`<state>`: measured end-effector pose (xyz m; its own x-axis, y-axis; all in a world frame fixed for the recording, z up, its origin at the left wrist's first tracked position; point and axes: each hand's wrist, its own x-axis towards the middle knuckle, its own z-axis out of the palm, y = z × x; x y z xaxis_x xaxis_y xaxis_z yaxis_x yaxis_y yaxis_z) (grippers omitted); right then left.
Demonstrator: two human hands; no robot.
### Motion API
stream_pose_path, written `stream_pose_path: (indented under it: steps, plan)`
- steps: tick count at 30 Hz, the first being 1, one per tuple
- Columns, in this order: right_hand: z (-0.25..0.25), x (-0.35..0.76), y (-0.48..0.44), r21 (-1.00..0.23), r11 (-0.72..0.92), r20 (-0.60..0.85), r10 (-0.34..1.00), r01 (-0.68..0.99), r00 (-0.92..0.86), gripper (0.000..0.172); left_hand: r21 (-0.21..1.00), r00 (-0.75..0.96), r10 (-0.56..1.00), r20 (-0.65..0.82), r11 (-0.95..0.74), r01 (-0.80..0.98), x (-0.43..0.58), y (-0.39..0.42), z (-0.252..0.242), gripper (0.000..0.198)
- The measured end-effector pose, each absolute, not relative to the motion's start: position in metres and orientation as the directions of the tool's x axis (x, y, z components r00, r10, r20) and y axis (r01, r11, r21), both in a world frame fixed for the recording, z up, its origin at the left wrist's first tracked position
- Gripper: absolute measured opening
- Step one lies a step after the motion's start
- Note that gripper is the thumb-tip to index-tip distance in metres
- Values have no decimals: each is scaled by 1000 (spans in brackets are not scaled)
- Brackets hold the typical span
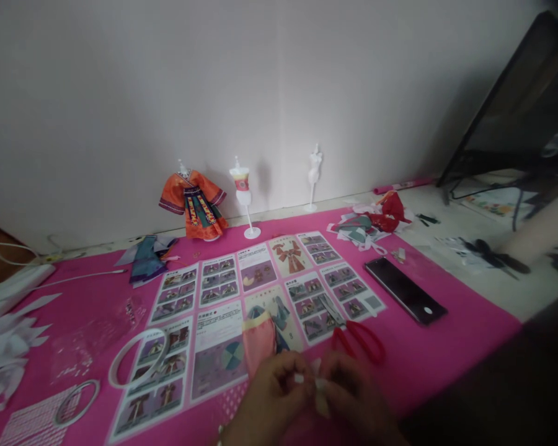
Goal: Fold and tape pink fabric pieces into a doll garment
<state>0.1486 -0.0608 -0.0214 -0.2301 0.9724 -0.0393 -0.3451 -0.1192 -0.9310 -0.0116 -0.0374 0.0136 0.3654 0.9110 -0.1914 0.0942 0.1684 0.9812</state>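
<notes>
Close together at the bottom middle, my left hand (276, 396) and my right hand (353, 396) are both closed in a pinch. Between their fingertips is a small pale strip (322, 399); whether it is tape or fabric I cannot tell. Just beyond my left hand lies a pink fabric piece (259, 341) with a yellowish top band, on the printed instruction sheet (218, 337). Red-handled scissors (360, 337) rest beyond my right hand, their blades over the sheet's right part.
At the wall stand a mannequin in an orange robe (193, 201), one with a pink band (243, 186) and a bare white one (314, 173). A phone (404, 290) and fabric scraps (372, 220) lie right. Tape rolls (116, 365) and white paper scraps (9, 353) lie left.
</notes>
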Motion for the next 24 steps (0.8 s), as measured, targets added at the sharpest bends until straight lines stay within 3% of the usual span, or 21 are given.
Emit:
stream_pose_path:
  steps: [5,14,24]
  plan:
    - [-23,147,-61,-937,-144,-73,971,-317,-228,32,978,374,905,-204,206,35,-11,-38,10,18]
    - [-30,152,-60,-949,-127,-61,972,-288,-229,33,992,363,924,-123,109,59,-10,-42,4,17]
    - [-24,147,-62,-944,-135,-70,973,-300,-219,34,986,390,906,-166,160,47,-13,-39,5,16]
